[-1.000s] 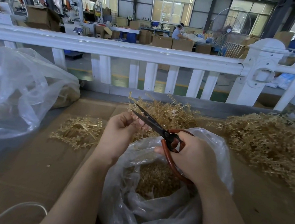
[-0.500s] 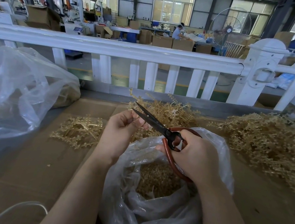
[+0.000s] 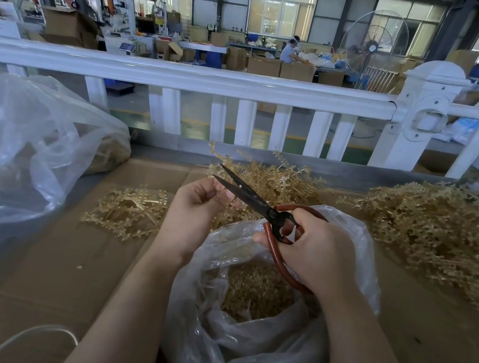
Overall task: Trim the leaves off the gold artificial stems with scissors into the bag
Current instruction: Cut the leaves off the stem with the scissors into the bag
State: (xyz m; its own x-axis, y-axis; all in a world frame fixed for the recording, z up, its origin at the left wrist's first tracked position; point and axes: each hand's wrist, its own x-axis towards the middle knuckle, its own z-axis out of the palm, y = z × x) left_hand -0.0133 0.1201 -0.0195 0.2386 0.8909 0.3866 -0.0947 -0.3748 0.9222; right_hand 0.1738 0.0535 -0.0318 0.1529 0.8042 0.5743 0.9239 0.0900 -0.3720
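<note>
I count two hands: left hand [image 3: 199, 206] and right hand [image 3: 318, 251]. There's one pair of scissors [image 3: 255, 203] and two clear plastic bags, the near bag [image 3: 240, 359] and the far bag [image 3: 28, 149]. Gold stems sit in three heaps: small pile [image 3: 128, 213], middle pile [image 3: 277, 180], big pile [image 3: 437, 232].

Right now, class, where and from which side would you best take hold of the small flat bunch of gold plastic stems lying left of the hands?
Take the small flat bunch of gold plastic stems at its bare stalks in the middle, coming from above. It lies flat on the brown cardboard surface, leafy tips fanned outward, so a top pinch probably finds the firmest grip.
</note>
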